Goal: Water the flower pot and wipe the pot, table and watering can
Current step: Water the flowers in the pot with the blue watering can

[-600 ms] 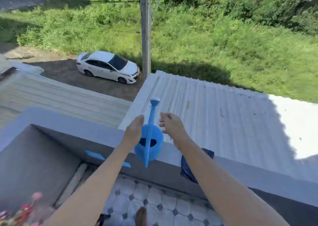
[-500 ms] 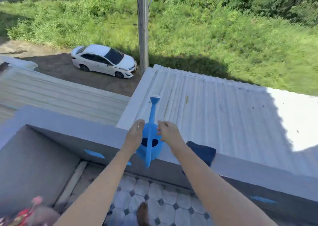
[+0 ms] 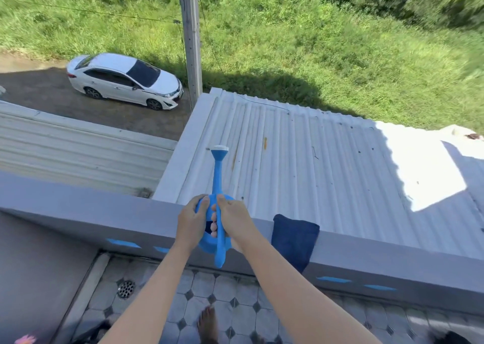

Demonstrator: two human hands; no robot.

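Note:
A blue watering can (image 3: 217, 176) rests on top of the grey balcony wall (image 3: 78, 207), its long spout with a white rose pointing away over the roof. My left hand (image 3: 192, 219) cups the can's left side. My right hand (image 3: 233, 219) is closed around the can's handle. A dark blue cloth (image 3: 293, 236) hangs over the wall just right of my right arm. A bit of pink flower (image 3: 25, 339) shows at the bottom left corner; the pot itself is out of view.
Beyond the wall lie a white corrugated roof (image 3: 301, 165), a utility pole (image 3: 191, 37), a white car (image 3: 123, 80) and grass. Below me is a tiled balcony floor (image 3: 227, 291) with a drain (image 3: 125, 288) and my bare foot (image 3: 208, 322).
Both hands closed in from either side onto the watering can: the left hand now cups its body and the right hand has gripped the handle. The view shifted and tilted slightly downward.

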